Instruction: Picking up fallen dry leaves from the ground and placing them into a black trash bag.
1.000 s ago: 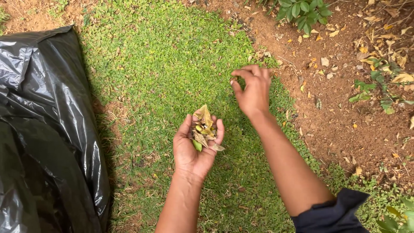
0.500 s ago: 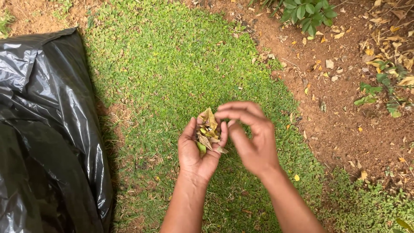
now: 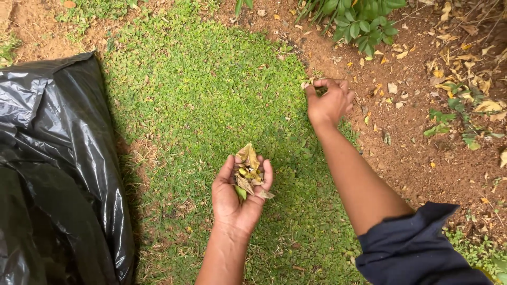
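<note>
Left hand [image 3: 236, 196]: palm up, fingers cupped to cradle dry leaves [image 3: 248, 170] | Right hand [image 3: 328, 102]: fingertips pinched narrow at grass [image 3: 211, 95] edge, contents indiscernible | Black bag [image 3: 58, 169] alongside.

Dry leaves [image 3: 249, 170]: small bunch, brown/tan w/ a few yellow-green bits, curled and crumpled, piled loosely in the cupped palm of left hand [image 3: 236, 196], palm up, fingers half curled round them. One longer tan leaf sticks up at the top of the pile; a pale one pokes out at the right edge by the fingertips. Right hand [image 3: 327, 103] is stretched out well apart from the bunch, at the grass/soil edge, fingertips pinched together low over scattered leaf bits; what's in the pinch too small to tell.
</note>
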